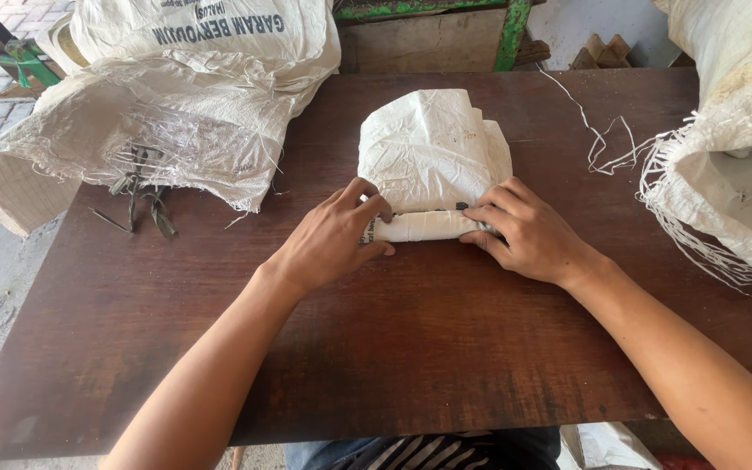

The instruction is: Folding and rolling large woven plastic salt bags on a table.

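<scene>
Dark brown wooden desk [376, 348], smooth and a little worn, grain running left to right. At its middle, a white woven plastic sack [433, 148], folded flat into a narrow stack with crinkled, slightly stained cloth; near edge rolled up into a tight small tube lying crosswise.

Left hand [332, 239] curled over the left end of that roll, fingers [367, 202] bent on top, thumb tucked under the near side, pinching the roll. Right hand [528, 231] at the right end, fingers [489, 213] pointing left and pressed on the roll, thumb low along the near side. Both forearms bare, angled in from the near corners, wrists low over the wood. Both hands closed around the roll, neither spread flat.

Far left, a heap of similar sacks [176, 96], coarse weave, partly see-through, dark print on the top one, mouth of the lowest hanging over the left edge of the desk. Just near that heap, a few thin dark green strips [141, 196] lying loose on the wood. Far right, another sack [733, 174] with a frayed edge, long white threads [602, 139] trailing out across the desk toward the folded one, well apart from it. Beyond the far edge, a green-painted frame [511, 35] and a plank. Grey paving bricks on the ground at far left.
</scene>
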